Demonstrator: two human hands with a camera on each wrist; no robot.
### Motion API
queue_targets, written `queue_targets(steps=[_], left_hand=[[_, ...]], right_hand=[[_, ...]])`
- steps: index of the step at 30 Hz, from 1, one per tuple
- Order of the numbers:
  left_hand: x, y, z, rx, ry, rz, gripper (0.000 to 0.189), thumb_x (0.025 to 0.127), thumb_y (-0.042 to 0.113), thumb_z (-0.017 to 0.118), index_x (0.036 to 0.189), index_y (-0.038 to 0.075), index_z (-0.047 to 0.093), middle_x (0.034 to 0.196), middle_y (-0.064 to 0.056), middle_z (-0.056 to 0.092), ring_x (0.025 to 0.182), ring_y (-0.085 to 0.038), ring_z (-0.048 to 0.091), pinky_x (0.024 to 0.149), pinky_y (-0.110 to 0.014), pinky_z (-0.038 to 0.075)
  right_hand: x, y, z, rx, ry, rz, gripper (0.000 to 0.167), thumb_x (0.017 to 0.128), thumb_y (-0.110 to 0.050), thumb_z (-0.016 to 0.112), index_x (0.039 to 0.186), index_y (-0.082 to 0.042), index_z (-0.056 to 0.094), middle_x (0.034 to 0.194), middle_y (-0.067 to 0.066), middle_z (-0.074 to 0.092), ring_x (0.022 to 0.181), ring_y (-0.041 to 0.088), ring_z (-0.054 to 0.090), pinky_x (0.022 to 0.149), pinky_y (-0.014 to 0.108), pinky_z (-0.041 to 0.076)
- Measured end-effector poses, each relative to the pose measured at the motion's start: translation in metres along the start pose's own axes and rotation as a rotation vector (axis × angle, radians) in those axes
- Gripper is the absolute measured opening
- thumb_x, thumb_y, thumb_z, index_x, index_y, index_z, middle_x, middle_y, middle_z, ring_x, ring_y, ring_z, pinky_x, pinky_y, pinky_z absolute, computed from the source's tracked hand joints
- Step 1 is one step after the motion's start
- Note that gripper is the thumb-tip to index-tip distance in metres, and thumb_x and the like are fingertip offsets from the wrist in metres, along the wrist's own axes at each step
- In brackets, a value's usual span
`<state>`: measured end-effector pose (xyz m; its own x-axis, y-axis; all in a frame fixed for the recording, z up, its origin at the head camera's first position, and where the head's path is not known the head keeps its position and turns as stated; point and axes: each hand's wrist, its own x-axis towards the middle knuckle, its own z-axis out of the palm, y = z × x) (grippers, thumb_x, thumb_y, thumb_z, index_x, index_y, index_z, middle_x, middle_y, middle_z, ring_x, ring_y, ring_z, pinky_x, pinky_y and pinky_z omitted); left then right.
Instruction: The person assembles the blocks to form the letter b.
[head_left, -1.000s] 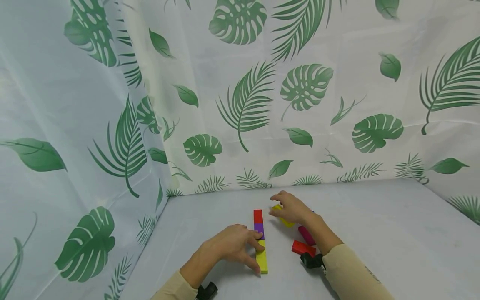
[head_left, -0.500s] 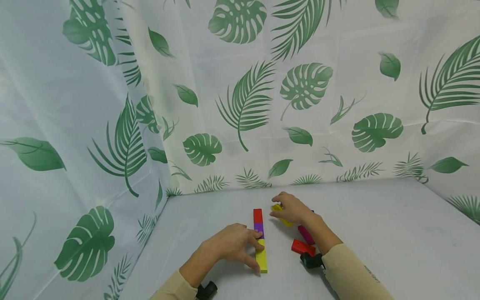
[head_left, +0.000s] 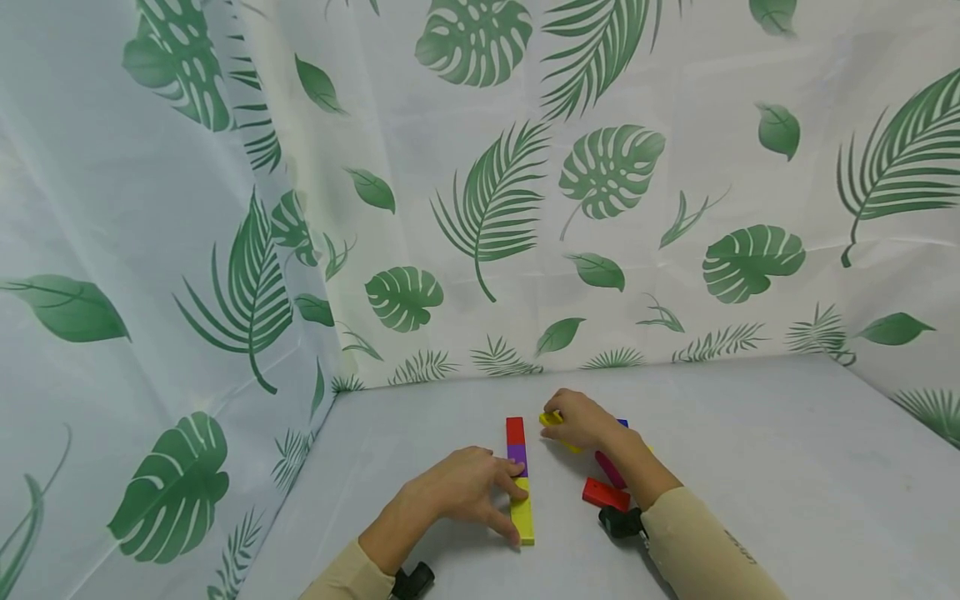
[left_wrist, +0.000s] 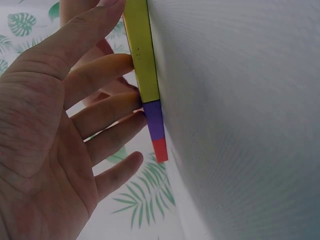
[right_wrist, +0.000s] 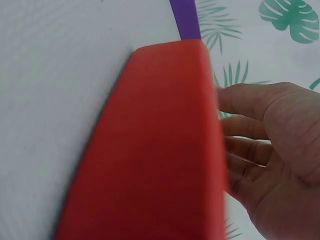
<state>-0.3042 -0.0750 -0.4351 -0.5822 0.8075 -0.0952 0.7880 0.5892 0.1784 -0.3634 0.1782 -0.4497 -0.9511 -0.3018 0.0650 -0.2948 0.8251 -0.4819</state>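
Note:
A straight row of blocks lies on the table: red (head_left: 514, 430) at the far end, then purple (head_left: 517, 454), then yellow (head_left: 522, 523) nearest. My left hand (head_left: 467, 490) rests along the left side of this row. In the left wrist view its fairly straight fingertips touch the edge of the yellow part (left_wrist: 142, 55) and reach the purple block (left_wrist: 153, 120). Right of the row's far end, my right hand (head_left: 587, 422) pinches another yellow block (head_left: 551, 418) between thumb and fingers. A large red block (right_wrist: 150, 145) hides that grip in the right wrist view.
Under and beside the right forearm lie a red block (head_left: 606, 494), a magenta block (head_left: 611, 470) and a partly hidden blue block (head_left: 622, 422). Black wrist cameras (head_left: 621, 522) sit under both wrists. A leaf-print curtain (head_left: 480, 250) stands behind the table.
My right hand's fingers have closed onto the loose yellow block, which has shifted slightly toward the row. More of the blue block shows. The left hand and the row stay put.

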Motion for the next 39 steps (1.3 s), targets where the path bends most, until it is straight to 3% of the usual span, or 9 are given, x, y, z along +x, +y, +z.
queue_targets(steps=[14, 27, 39], left_hand=[[-0.0001, 0.0001, 0.0014, -0.004, 0.008, 0.001, 0.062, 0.073, 0.069, 0.084, 0.125, 0.038, 0.076, 0.146, 0.013, 0.062, 0.134, -0.006, 0.059, 0.111, -0.033, 0.048], [-0.0011, 0.0014, 0.0006, 0.008, 0.011, -0.005, 0.062, 0.072, 0.07, 0.084, 0.124, 0.039, 0.076, 0.146, 0.013, 0.063, 0.133, -0.007, 0.059, 0.111, -0.033, 0.048], [-0.001, 0.0001, 0.0007, 0.015, 0.019, 0.002, 0.062, 0.072, 0.07, 0.084, 0.124, 0.038, 0.077, 0.145, 0.013, 0.063, 0.133, -0.007, 0.059, 0.111, -0.033, 0.048]], right_hand=[[-0.0037, -0.0039, -0.0012, -0.013, -0.028, 0.016, 0.039, 0.09, -0.017, 0.081, 0.125, -0.003, 0.074, 0.127, 0.014, 0.069, 0.113, 0.028, 0.064, 0.102, 0.05, 0.056], [-0.0021, -0.0029, -0.0004, -0.023, -0.031, 0.054, 0.048, 0.088, -0.022, 0.084, 0.131, -0.005, 0.071, 0.128, 0.013, 0.07, 0.109, 0.025, 0.064, 0.097, 0.045, 0.059], [-0.0027, -0.0037, 0.0013, -0.033, -0.017, 0.06, 0.049, 0.09, -0.024, 0.082, 0.135, -0.009, 0.069, 0.136, 0.014, 0.068, 0.121, 0.032, 0.063, 0.1, 0.051, 0.056]])
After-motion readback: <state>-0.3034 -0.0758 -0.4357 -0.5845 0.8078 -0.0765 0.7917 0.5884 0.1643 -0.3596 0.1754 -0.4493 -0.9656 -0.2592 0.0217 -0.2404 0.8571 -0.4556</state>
